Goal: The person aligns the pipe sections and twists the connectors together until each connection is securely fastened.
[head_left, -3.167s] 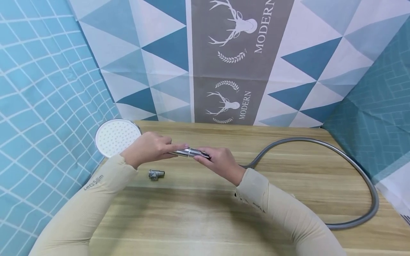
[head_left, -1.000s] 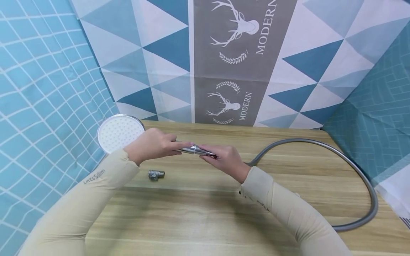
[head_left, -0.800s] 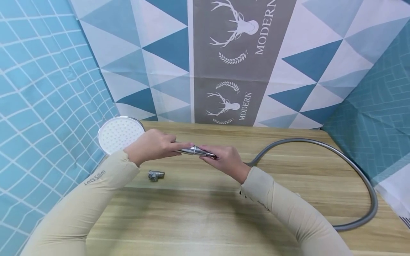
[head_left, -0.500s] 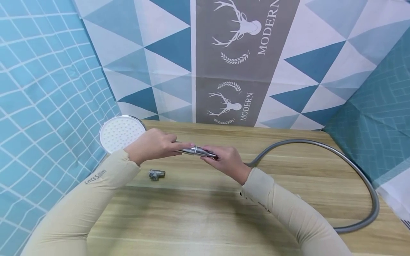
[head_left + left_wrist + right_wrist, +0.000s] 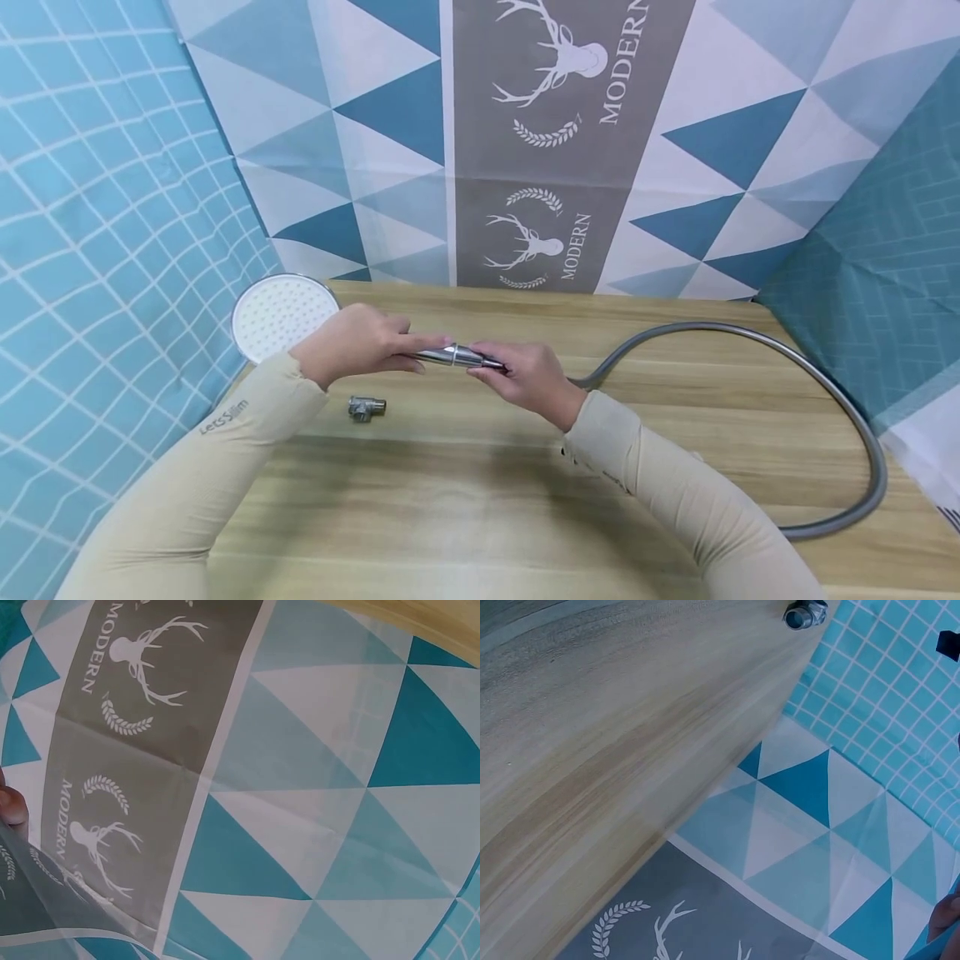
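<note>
A round shower head (image 5: 285, 318) with a white nozzle face is held above the table at the left in the head view. My left hand (image 5: 363, 340) grips its chrome handle (image 5: 433, 356), index finger stretched along it. At the handle's end my right hand (image 5: 528, 375) pinches the chrome end fitting (image 5: 468, 357) of a grey shower hose (image 5: 840, 392), which loops off to the right. Palms and curled fingers hide part of the joint. Only a fingertip (image 5: 13, 804) shows in the left wrist view, and a bit of finger (image 5: 943, 916) in the right.
A small metal angle valve (image 5: 366, 408) lies on the wooden table (image 5: 450, 517), below my left hand. A patterned cloth (image 5: 390, 167) rises at the back, blue tile-print cloth (image 5: 105, 250) stands at the left and teal cloth (image 5: 892, 250) at the right.
Since the oldest frame both hands have shifted slightly right with the shower head and hose end. In the last second they stay almost in place, still gripping.
</note>
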Demonstrator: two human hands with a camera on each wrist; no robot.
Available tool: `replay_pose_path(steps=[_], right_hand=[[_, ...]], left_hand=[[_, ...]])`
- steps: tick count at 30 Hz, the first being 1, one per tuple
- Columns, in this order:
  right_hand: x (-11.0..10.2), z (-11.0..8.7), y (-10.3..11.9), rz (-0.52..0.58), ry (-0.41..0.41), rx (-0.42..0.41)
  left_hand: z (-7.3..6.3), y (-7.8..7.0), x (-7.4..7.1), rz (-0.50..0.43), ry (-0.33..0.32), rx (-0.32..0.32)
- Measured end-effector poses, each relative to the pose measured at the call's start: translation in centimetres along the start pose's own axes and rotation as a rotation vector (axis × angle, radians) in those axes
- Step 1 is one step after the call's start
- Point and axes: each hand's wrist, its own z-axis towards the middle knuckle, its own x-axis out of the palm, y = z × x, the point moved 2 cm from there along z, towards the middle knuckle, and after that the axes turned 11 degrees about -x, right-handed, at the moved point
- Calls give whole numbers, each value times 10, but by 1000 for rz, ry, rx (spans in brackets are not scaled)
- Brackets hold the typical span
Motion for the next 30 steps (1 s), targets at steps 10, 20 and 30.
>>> replay_pose_path(steps=[10,20,30], right_hand=[[0,-1,5,41,54,94],[2,-2,6,-1,25,70],[2,1,3,43,21,71]], left_hand=[[-2,1,2,22,-4,12],[-1,-1,2,32,-41,26],[-5,-1,5,7,-97,18]])
